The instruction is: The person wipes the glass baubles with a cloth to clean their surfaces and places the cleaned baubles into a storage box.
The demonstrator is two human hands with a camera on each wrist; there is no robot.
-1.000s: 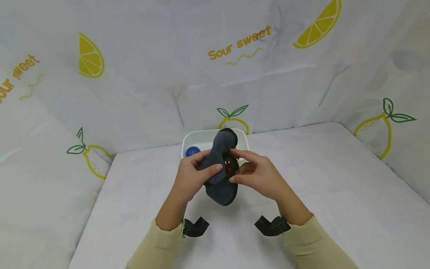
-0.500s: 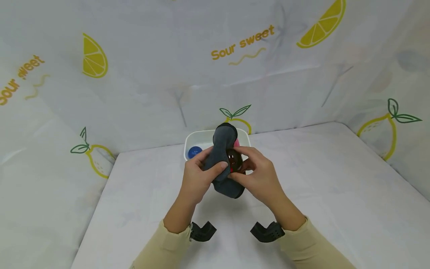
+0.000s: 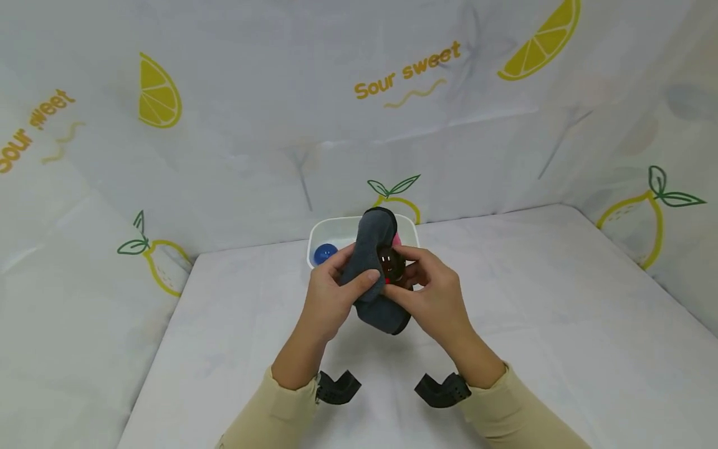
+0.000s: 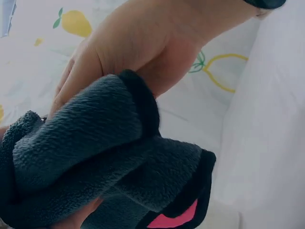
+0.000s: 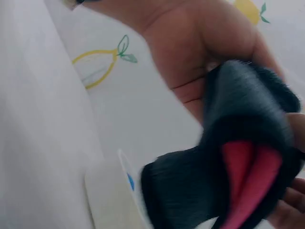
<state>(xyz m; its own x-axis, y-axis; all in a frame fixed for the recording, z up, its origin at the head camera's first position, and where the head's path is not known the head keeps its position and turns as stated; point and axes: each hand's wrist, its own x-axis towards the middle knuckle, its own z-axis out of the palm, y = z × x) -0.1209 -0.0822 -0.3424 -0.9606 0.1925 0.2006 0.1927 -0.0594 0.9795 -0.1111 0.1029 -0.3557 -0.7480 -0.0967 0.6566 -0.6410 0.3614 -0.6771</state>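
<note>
Both hands hold a dark grey plush cloth [image 3: 370, 249] with a black edge and pink lining above the white table. My left hand [image 3: 336, 293] grips the cloth round its middle, thumb across the front. My right hand [image 3: 429, 290] pinches a dark round glossy thing [image 3: 391, 264] tucked in the cloth's fold. In the left wrist view the grey cloth [image 4: 100, 157] bunches under the palm, pink lining [image 4: 174, 220] showing low. The right wrist view shows the cloth [image 5: 228, 186] blurred, with pink inside [image 5: 248, 176].
A white tub [image 3: 328, 234] stands behind the hands against the back wall, with a blue ball [image 3: 324, 254] in its left part. Lemon-print sheeting covers the walls and the table [image 3: 561, 312]. Black wrist mounts [image 3: 336, 386] sit on both forearms.
Both hands with the cloth have moved slightly away from me toward the tub. The lower end of the cloth has been drawn up, and the right fingers closed tighter on the dark round thing.
</note>
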